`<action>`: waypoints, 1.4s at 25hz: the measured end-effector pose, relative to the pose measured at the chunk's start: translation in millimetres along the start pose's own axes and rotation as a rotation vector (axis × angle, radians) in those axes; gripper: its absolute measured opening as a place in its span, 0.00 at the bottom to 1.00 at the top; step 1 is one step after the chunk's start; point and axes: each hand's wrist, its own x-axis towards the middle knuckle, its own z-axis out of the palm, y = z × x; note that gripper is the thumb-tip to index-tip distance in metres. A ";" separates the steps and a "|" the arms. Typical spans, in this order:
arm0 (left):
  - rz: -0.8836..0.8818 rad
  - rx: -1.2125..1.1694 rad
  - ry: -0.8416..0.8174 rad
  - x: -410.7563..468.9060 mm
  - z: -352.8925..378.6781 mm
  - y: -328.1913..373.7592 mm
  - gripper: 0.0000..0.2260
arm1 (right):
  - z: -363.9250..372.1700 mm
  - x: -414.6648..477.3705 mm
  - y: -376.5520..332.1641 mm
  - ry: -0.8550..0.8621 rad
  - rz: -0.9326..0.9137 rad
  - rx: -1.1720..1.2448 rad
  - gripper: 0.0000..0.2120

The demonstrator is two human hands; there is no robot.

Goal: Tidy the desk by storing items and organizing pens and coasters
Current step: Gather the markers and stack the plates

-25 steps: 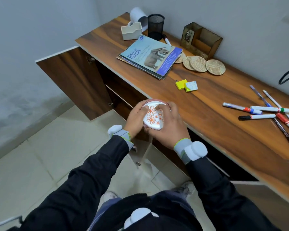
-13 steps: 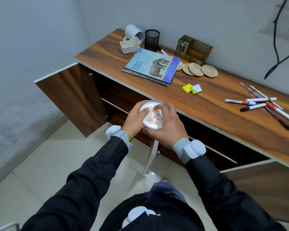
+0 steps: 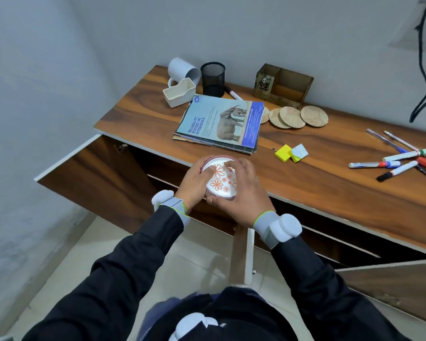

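Wooden tabletop point(image 3: 317, 183) carries unsorted pens point(image 3: 399, 163) and coasters point(image 3: 292, 116); tidying seems barely begun. Left hand point(image 3: 192, 183) and right hand point(image 3: 241, 190) grip a bowl point(image 3: 219, 183).

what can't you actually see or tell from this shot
Head view only:
- Floral-lidded container: sides and underside covered by the left hand and right hand.
- Cupboard inside: too dark to see contents.
- Pens: some cut off by the right edge.
- Leftmost coaster: partly under the magazine.
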 end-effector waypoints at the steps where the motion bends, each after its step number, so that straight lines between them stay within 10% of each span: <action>1: -0.001 0.004 0.000 12.6 -2.8 2.1 0.12 | 0.1 9.7 1.1 -0.001 -0.004 0.009 0.43; 6: -0.001 0.046 -0.054 69.9 -21.1 6.1 0.13 | -4.1 55.1 17.4 0.113 0.069 0.063 0.33; 16: 0.016 0.236 -0.479 185.4 -72.0 -6.1 0.09 | 23.0 167.2 33.9 0.260 0.798 -0.146 0.31; 20: 0.000 0.281 -0.641 194.7 -78.7 -5.9 0.10 | 26.4 185.7 23.9 0.352 1.009 0.117 0.29; 26: -0.053 0.183 -0.909 205.7 -89.3 1.6 0.15 | 45.2 177.5 8.2 0.488 0.913 0.518 0.05; 35: -0.034 -0.010 -1.102 196.8 -95.0 32.1 0.12 | -8.9 175.9 -31.1 0.723 0.634 0.569 0.11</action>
